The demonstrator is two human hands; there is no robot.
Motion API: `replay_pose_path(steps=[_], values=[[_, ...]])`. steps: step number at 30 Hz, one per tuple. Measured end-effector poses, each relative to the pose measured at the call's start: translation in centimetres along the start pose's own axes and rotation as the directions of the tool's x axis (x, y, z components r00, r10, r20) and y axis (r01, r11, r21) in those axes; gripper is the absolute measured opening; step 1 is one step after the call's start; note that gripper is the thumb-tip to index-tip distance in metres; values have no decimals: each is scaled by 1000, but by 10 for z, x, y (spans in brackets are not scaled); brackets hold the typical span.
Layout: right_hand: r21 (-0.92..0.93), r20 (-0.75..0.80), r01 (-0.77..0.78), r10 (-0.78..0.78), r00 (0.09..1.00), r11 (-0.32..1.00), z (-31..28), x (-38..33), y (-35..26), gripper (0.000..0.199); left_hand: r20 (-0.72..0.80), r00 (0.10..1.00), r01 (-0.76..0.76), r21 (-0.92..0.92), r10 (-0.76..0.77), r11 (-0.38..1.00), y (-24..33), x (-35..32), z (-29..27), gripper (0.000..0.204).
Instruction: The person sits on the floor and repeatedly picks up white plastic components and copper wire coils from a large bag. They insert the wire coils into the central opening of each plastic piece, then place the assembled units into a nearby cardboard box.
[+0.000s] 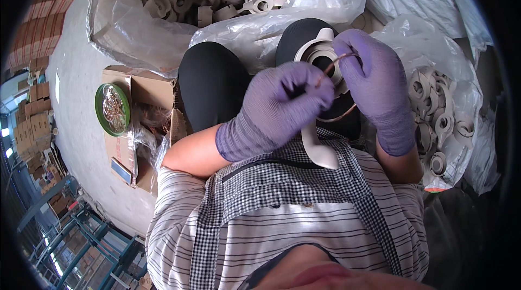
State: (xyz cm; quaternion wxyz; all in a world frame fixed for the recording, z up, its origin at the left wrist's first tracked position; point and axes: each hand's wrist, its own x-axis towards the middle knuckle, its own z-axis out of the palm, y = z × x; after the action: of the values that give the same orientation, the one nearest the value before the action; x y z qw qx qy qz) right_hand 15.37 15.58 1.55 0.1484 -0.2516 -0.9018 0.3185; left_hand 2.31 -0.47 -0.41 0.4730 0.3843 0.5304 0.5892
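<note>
Both my hands wear purple knitted gloves and are up over my lap. A thin copper-coloured wire (330, 66) runs between them. My left hand (277, 105) pinches one end between thumb and fingertips. My right hand (377, 81) has its fingers closed on the wire's other part, and a stretch of wire curves below that hand. Under and between the hands, a beige plastic part (320, 151) rests on my lap. It has a round ringed opening at its far end and a curved spout-like arm pointing toward me. My hands hide some of its middle.
Ahead lies a large clear plastic bag (135, 40) of beige parts. Another bag (461, 162) with similar parts is at right. On the left, a cardboard box (149, 86) carries a green-rimmed dish (99, 108) of tangled wire pieces and a phone-like flat object (121, 170).
</note>
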Motion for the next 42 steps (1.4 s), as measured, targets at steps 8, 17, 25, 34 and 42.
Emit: replay_pose_path(steps=[8,17,25,34,42], values=[[620,320,-322,144,937,715,-17,-13,21,20,-89,957,242,-283,-276,928,-2,4,-19,30],[626,204,-238,139,969,743,-12,-24,34,23,-36,978,182,-350,-207,919,-15,3,-18,32],[651,114,-153,103,988,744,-5,-29,33,25,-47,974,190,-366,-222,911,-13,6,-19,29],[741,121,-137,70,990,658,-1,-30,48,27,-24,978,179,-422,-209,889,-15,10,-20,28],[747,134,-118,26,991,654,1,-31,62,29,-22,973,199,-420,-229,885,-14,13,-20,28]])
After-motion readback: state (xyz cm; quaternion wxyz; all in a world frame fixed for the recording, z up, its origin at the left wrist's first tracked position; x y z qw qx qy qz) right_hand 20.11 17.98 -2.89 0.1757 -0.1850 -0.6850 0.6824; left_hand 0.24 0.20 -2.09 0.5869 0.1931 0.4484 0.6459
